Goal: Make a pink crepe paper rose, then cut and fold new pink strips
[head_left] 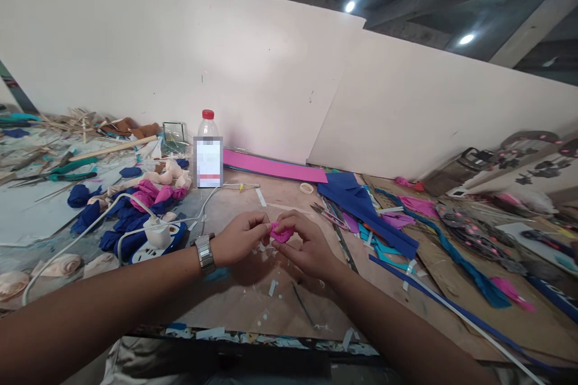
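Centrally, one pink fabric piece [280, 232] is being pinched by two hands, left hand [239, 239] and right hand [307, 246]; one bottle [208, 153] is standing at eleven o'clock.

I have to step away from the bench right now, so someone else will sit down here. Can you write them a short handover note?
Left hand, wristwatch on, and right hand both pinch one small pink fabric piece just above the table.
Finished-looking pink, blue and cream fabric rolls lie to the left by the white charger.
Blue fabric strips lie to the right; a bottle stands behind.
The pink piece looks only partly shaped; it is too small to tell more.
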### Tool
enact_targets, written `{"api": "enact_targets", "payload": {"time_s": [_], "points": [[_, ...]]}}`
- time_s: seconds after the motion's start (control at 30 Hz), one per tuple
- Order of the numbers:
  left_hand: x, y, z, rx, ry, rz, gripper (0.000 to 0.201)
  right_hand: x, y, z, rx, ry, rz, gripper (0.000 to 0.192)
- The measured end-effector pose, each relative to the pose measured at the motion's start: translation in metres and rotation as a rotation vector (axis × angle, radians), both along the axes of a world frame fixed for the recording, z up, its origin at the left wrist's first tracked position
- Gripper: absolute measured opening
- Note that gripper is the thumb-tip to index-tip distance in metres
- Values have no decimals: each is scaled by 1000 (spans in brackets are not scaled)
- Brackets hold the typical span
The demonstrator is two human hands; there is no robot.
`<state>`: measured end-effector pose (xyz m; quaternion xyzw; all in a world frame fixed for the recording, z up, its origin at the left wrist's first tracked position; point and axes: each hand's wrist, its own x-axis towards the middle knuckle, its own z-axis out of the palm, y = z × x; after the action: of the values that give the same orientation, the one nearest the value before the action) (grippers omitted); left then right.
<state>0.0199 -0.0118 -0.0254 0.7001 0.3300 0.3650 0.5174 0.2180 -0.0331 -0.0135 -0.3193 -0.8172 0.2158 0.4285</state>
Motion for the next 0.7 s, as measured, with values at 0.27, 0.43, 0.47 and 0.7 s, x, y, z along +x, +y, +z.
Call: {"api": "enact_targets", "payload": {"time_s": [0.27, 0.43, 0.47, 0.7], "points": [[1, -1, 0, -86, -74, 1, 24, 1, 2, 0, 52, -35, 41, 12], [2, -1, 0, -73, -87, 19, 23, 3, 1, -1, 44, -33, 21, 6], [3, -1, -1, -77, -112, 21, 23, 3, 1, -1, 39, -28, 12, 6], [2, -5, 3, 57, -230, 11, 16, 3, -1, 1, -30, 50, -70, 7]]}}
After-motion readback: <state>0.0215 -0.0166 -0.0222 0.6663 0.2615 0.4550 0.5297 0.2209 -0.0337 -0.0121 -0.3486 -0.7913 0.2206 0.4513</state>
